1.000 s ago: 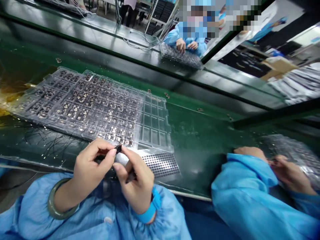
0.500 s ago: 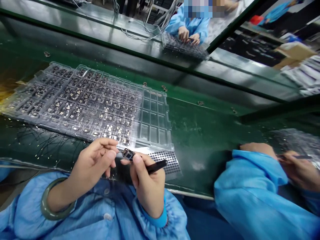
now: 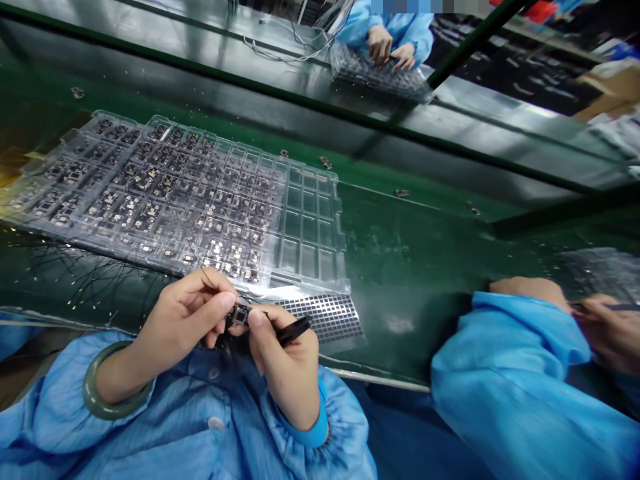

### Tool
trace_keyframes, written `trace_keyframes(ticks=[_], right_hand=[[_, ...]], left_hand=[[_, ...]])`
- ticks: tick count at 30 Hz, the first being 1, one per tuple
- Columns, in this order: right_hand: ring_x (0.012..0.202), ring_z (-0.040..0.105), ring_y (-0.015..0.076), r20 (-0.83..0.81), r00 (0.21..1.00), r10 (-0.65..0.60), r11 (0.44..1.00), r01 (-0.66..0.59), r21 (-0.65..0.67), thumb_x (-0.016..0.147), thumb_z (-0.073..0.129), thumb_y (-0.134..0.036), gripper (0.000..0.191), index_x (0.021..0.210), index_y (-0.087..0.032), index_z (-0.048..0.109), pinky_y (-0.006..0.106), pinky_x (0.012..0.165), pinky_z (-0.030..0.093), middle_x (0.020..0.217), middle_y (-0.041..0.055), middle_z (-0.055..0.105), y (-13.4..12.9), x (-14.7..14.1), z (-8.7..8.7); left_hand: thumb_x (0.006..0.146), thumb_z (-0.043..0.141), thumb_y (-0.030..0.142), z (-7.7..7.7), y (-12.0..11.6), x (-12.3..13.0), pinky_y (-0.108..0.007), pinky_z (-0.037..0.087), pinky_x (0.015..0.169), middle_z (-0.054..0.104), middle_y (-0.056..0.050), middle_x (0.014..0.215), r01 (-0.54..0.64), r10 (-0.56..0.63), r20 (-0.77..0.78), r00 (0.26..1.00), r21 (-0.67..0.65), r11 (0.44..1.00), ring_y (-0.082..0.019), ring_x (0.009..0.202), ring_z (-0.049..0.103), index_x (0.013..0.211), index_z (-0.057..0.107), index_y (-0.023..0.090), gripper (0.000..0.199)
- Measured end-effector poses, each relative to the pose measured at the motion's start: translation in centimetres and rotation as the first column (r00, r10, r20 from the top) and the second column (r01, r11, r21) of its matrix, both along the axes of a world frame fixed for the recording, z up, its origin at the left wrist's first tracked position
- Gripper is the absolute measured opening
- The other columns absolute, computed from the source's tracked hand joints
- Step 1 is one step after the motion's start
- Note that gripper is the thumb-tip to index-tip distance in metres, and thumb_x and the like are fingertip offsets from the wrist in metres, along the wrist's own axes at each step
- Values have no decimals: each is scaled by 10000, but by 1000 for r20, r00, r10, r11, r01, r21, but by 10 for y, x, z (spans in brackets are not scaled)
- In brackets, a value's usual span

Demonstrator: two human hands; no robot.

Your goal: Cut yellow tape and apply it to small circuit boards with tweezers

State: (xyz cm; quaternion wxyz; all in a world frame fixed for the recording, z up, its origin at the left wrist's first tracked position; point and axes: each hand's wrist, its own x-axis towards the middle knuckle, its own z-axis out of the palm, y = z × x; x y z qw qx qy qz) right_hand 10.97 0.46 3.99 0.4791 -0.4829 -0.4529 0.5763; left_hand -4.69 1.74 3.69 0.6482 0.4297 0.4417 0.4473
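A small dark circuit board (image 3: 241, 315) is held between my two hands above the table's front edge. My left hand (image 3: 193, 317) is closed in a pinch at the board's left edge; a thin dark wire shows above its fingers. My right hand (image 3: 283, 363) grips the board's right side between thumb and fingers. A slim black tool (image 3: 296, 330), like tweezers, lies in that same hand, its tip hidden. Just beyond are clear plastic trays (image 3: 310, 230) with many such boards in their pockets. A sheet of small black squares (image 3: 333, 319) lies beside my right hand.
Thin black wires (image 3: 95, 273) lie along the front edge at left. Several loose boards (image 3: 326, 162) are scattered behind the trays. A co-worker's blue sleeve (image 3: 505, 360) reaches in at right; another person's hands (image 3: 387, 50) work beyond a green frame bar (image 3: 310, 110).
My left hand has closed in on the board and now touches its left edge. The board and my right hand have shifted slightly left. The view has tilted a little.
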Motion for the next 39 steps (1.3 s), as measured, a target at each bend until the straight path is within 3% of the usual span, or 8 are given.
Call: trace_keyframes(ticks=[4,15,19,22,25,29,35,39], right_hand=[[602,610,182,8,1000,-10,1000,10,-15,905,637,-467,324,771,-208,780,290,633,514,410,-44,422,-3,2,-2],[591,625,191,59,998,-8,997,3,78,934,603,-433,325,776,-208,777,297,621,524,394,-42,425,-5,1,-1],[581,622,180,62,997,38,985,-48,163,923,621,-417,272,853,-213,786,292,574,500,530,9,624,-9,8,1],[544,577,154,-42,997,-57,968,66,243,904,629,-420,248,904,-232,791,292,542,477,743,51,734,-7,27,1],[658,625,177,-160,948,-274,928,304,214,886,602,-454,275,862,-248,782,310,604,518,881,59,741,0,54,-4],[658,675,172,-82,882,-464,876,471,108,936,497,-582,421,863,-228,714,312,617,565,850,47,735,3,83,-18],[668,724,152,25,917,-397,916,395,69,824,761,-419,239,909,-219,663,301,694,627,842,9,739,-7,86,-35],[729,739,172,80,936,-343,939,344,-2,779,801,-362,247,880,-208,637,316,712,644,838,2,724,-6,74,-40]], left_hand=[[923,624,359,0,-2,-2,-119,440,421,585,45,593,-6,7,-40,999,28,1000,-54,461,534,868,617,194,174],[928,601,265,3,-2,-2,-119,465,436,574,46,654,32,-20,-130,991,88,996,-43,468,552,826,632,185,133],[932,568,189,8,-5,-3,-120,480,470,579,39,759,53,-21,-166,986,192,980,-32,505,558,806,611,193,133],[933,541,140,9,-6,-5,-134,494,508,588,28,793,71,-7,-212,977,295,953,-50,559,574,834,608,207,137],[917,544,105,5,-5,-8,-184,526,652,618,5,828,162,-38,-307,951,389,907,-100,717,618,862,614,217,143],[899,534,83,-5,-4,-9,-245,526,788,667,-23,895,365,-188,-397,899,438,822,-147,865,645,897,587,216,143],[925,497,124,-15,-5,-6,-303,515,910,679,-92,1121,611,-357,-560,748,371,699,-184,1061,647,916,563,203,103],[931,492,141,-20,-4,-3,-299,512,926,671,-96,1169,669,-384,-614,690,336,664,-181,1091,648,919,547,206,86]])
